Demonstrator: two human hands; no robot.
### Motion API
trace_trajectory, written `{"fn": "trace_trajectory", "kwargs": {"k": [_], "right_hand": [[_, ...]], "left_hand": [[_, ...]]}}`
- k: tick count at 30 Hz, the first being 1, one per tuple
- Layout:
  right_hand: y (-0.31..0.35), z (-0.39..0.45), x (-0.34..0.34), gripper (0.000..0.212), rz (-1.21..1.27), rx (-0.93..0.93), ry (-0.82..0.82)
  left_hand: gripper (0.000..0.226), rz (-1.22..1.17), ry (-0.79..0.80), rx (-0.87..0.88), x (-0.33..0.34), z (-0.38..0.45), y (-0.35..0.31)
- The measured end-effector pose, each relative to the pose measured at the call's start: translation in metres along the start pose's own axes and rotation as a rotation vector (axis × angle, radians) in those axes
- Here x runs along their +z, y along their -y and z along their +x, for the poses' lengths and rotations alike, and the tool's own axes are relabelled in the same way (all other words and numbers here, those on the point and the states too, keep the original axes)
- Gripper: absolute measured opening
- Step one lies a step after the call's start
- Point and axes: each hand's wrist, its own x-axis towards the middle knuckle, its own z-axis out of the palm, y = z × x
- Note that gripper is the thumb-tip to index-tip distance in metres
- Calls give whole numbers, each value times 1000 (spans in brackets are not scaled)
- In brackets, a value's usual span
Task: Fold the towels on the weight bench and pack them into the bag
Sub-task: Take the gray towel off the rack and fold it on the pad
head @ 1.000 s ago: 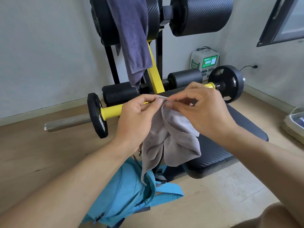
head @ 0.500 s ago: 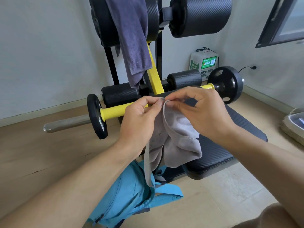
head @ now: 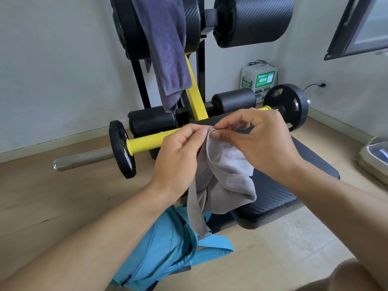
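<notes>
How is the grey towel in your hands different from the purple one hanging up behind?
The grey towel is pale and bunched, pinched at one corner by the left hand and right hand. The purple towel is darker, untouched, and drapes long over the bench's upper roller pad. Both hang unfolded.

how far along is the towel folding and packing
Early. Nothing looks packed: the blue bag lies on the floor with no towel visibly in it. In hand: both hands, left and right, pinch one edge of the grey towel, which hangs bunched and unfolded. Left: fold and pack it, then the purple towel draped over the bench's upper roller.
</notes>
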Motion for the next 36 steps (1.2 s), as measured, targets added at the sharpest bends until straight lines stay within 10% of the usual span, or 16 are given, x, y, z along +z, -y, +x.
{"fn": "trace_trajectory", "kwargs": {"k": [8,23,36], "right_hand": [[2,-1,1,19,-3,0,28],[-23,-2,-3,17,-401,45,389],[7,-27,35,18,-131,-65,653]], "left_hand": [[15,8,-47,-28,-1,1,-1],[20,87,-603,-84,-86,48,30],[27,128,-882,1,-116,57,26]]}}
